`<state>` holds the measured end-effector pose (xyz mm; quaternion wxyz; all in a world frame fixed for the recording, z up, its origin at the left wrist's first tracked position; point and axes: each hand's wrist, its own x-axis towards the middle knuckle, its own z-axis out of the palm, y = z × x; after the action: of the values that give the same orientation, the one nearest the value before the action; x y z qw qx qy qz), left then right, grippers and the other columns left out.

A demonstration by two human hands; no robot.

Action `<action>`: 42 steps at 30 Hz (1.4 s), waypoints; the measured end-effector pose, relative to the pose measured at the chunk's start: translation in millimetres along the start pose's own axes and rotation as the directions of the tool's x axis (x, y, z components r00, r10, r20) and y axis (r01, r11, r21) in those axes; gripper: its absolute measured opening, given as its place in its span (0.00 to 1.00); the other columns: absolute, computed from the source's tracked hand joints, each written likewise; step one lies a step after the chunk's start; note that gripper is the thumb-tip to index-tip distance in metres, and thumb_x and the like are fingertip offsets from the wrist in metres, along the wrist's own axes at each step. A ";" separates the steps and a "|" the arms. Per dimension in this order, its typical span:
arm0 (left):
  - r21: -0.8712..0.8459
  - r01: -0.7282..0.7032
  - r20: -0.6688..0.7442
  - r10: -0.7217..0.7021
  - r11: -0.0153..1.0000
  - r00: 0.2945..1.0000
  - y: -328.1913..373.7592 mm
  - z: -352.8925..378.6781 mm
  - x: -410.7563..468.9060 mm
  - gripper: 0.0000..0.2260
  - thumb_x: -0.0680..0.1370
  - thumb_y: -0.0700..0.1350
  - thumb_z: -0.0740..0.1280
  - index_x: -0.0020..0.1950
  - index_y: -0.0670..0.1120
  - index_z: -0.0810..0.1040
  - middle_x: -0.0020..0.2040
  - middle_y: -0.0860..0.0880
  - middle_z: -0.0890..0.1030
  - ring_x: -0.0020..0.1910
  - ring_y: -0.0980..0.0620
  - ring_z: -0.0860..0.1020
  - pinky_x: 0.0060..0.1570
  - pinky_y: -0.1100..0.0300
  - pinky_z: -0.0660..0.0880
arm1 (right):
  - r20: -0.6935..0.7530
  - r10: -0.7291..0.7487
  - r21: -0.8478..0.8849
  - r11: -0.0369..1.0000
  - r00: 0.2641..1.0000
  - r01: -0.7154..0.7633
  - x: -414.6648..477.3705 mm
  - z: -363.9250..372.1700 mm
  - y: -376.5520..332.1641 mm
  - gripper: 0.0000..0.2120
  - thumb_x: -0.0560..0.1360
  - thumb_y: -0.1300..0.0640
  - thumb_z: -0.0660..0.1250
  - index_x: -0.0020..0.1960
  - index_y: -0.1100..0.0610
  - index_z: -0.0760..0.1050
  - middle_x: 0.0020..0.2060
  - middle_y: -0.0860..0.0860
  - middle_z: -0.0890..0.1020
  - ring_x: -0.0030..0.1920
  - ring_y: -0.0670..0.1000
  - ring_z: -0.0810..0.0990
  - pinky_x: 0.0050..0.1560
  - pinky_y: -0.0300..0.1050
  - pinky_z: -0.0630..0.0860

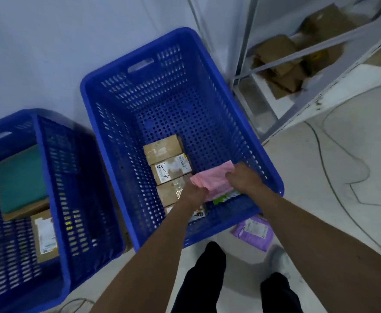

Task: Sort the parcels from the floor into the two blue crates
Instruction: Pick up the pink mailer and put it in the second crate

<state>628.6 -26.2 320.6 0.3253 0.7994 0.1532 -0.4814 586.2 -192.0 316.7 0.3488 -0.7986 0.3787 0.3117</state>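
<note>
both hands, left (195, 193) and right (243, 177), pinched a pink parcel (212, 180) by its ends, apparently to lay it flat beside the boxes (165, 159) just left of the grip.

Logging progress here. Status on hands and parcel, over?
Left hand and right hand grip pink parcel inside right crate. Purple parcel waits on floor. Nothing blocking.

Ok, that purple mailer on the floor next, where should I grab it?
Probably pinch the near right edge of the purple mailer, coming from the right: it lies flat, its far edge hidden behind the wall of the blue crate.
</note>
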 end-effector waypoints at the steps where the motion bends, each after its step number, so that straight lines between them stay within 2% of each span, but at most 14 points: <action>1: 0.009 -0.004 0.025 0.003 1.000 1.000 -6.2 7.8 11.3 0.13 0.75 0.42 0.68 0.57 0.37 0.79 0.52 0.42 0.82 0.47 0.46 0.80 0.42 0.58 0.77 | 0.017 0.022 0.004 1.000 1.000 -0.022 9.3 9.1 4.3 0.30 0.79 0.49 0.60 0.75 0.63 0.59 0.68 0.60 0.72 0.63 0.61 0.74 0.57 0.49 0.73; 5: -0.045 -0.028 0.141 0.034 0.999 0.989 -21.0 33.8 42.4 0.16 0.76 0.37 0.65 0.63 0.40 0.78 0.57 0.45 0.81 0.52 0.48 0.79 0.46 0.60 0.76 | 0.053 0.120 -0.025 0.993 0.991 -0.119 36.8 38.3 14.6 0.35 0.80 0.50 0.61 0.78 0.65 0.51 0.73 0.62 0.65 0.69 0.61 0.70 0.62 0.48 0.71; 9: -0.013 -0.002 0.210 0.005 1.000 0.978 -32.5 56.9 59.7 0.28 0.67 0.50 0.66 0.65 0.42 0.77 0.61 0.43 0.80 0.57 0.46 0.79 0.58 0.52 0.78 | 0.019 0.180 -0.051 0.983 0.983 -0.179 57.4 51.2 23.4 0.31 0.79 0.49 0.62 0.75 0.64 0.59 0.70 0.61 0.69 0.66 0.60 0.73 0.57 0.46 0.72; 11: 0.039 0.035 0.212 -0.042 0.999 0.976 -38.3 59.9 63.7 0.29 0.67 0.53 0.67 0.65 0.41 0.77 0.61 0.42 0.80 0.56 0.44 0.80 0.52 0.58 0.76 | 0.028 0.201 -0.038 0.979 0.979 -0.200 59.7 51.9 25.8 0.29 0.78 0.49 0.62 0.73 0.63 0.62 0.68 0.60 0.72 0.63 0.60 0.75 0.55 0.45 0.73; 13: 0.079 0.034 0.223 -0.051 0.996 0.973 -39.6 54.2 56.2 0.18 0.73 0.50 0.68 0.58 0.40 0.79 0.55 0.44 0.81 0.50 0.46 0.79 0.44 0.61 0.72 | 0.039 0.230 -0.044 0.973 0.972 -0.228 53.2 50.4 26.4 0.32 0.77 0.49 0.62 0.75 0.63 0.59 0.70 0.60 0.69 0.65 0.60 0.73 0.60 0.49 0.74; 15: 0.070 0.015 0.201 -0.029 0.997 0.979 -40.3 45.8 45.2 0.03 0.76 0.44 0.67 0.44 0.45 0.77 0.43 0.47 0.79 0.39 0.50 0.75 0.40 0.60 0.70 | 0.042 0.226 -0.056 0.973 0.973 -0.224 40.7 46.8 24.6 0.34 0.77 0.50 0.62 0.76 0.64 0.54 0.72 0.60 0.65 0.68 0.62 0.70 0.62 0.52 0.72; 20: 0.062 -0.024 0.105 0.018 0.998 0.994 -29.4 14.6 4.1 0.08 0.78 0.38 0.64 0.39 0.45 0.76 0.37 0.48 0.77 0.35 0.52 0.75 0.32 0.64 0.70 | 0.035 0.070 -0.069 0.995 0.997 -0.067 -4.0 20.5 12.5 0.35 0.79 0.50 0.59 0.78 0.65 0.50 0.74 0.61 0.62 0.70 0.61 0.68 0.65 0.52 0.70; 24: 0.169 -0.085 -0.032 0.092 0.982 0.995 -13.5 -7.7 -44.4 0.08 0.80 0.43 0.65 0.43 0.41 0.79 0.36 0.49 0.76 0.41 0.49 0.74 0.33 0.60 0.67 | 0.012 -0.029 -0.074 0.997 0.999 0.030 -55.2 -7.0 8.5 0.31 0.79 0.49 0.59 0.75 0.64 0.56 0.72 0.60 0.66 0.68 0.61 0.70 0.61 0.50 0.70; 29: 0.253 -0.076 -0.233 0.137 0.965 0.963 7.8 -9.7 -122.1 0.14 0.76 0.44 0.66 0.31 0.44 0.72 0.30 0.46 0.73 0.36 0.45 0.73 0.37 0.58 0.66 | -0.047 -0.138 -0.143 0.981 0.989 0.130 -130.5 -48.1 21.5 0.26 0.78 0.49 0.59 0.72 0.62 0.63 0.68 0.59 0.71 0.64 0.61 0.74 0.60 0.52 0.73; 32: 0.166 -0.152 -0.275 0.194 0.974 0.942 20.1 4.7 -169.6 0.09 0.75 0.43 0.66 0.37 0.40 0.79 0.38 0.43 0.79 0.40 0.44 0.76 0.39 0.58 0.69 | -0.079 -0.162 -0.156 0.977 0.984 0.148 -174.6 -75.0 38.7 0.27 0.79 0.49 0.59 0.73 0.62 0.62 0.69 0.59 0.71 0.65 0.61 0.73 0.61 0.51 0.71; 35: 0.075 -0.201 -0.297 0.214 0.977 0.931 20.5 30.1 -219.5 0.07 0.76 0.43 0.67 0.41 0.42 0.82 0.37 0.44 0.79 0.38 0.45 0.76 0.39 0.59 0.70 | -0.067 -0.175 -0.167 0.973 0.982 0.162 -217.1 -98.0 65.4 0.26 0.79 0.48 0.59 0.71 0.61 0.65 0.67 0.60 0.72 0.65 0.61 0.74 0.61 0.50 0.71; 38: 0.034 -0.238 -0.290 0.237 0.971 0.927 14.2 68.0 -256.8 0.11 0.75 0.41 0.67 0.31 0.44 0.76 0.29 0.45 0.74 0.32 0.45 0.70 0.36 0.57 0.68 | -0.061 -0.177 -0.178 0.970 0.982 0.164 -253.5 -113.1 95.8 0.26 0.78 0.46 0.59 0.71 0.60 0.65 0.67 0.60 0.72 0.64 0.60 0.74 0.59 0.48 0.71; 40: 0.027 -0.244 -0.288 0.242 0.969 0.927 11.4 96.5 -277.9 0.12 0.74 0.41 0.66 0.30 0.44 0.72 0.29 0.44 0.72 0.32 0.45 0.69 0.36 0.56 0.67 | -0.052 -0.181 -0.185 0.968 0.982 0.169 -273.5 -119.2 115.1 0.26 0.78 0.47 0.59 0.71 0.60 0.65 0.67 0.60 0.73 0.64 0.59 0.75 0.56 0.47 0.72; 42: 0.041 -0.253 -0.271 0.254 0.967 0.928 8.1 125.6 -299.5 0.13 0.74 0.41 0.65 0.29 0.42 0.70 0.32 0.37 0.74 0.35 0.37 0.74 0.36 0.51 0.71 | -0.043 -0.178 -0.174 0.970 0.983 0.168 -291.3 -122.2 136.5 0.25 0.78 0.47 0.59 0.70 0.61 0.66 0.66 0.60 0.74 0.62 0.59 0.75 0.53 0.46 0.71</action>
<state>402.3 -95.6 543.2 0.3580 0.8723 0.0909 -0.3205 351.4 -240.2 563.6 0.2941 -0.8641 0.2899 0.2878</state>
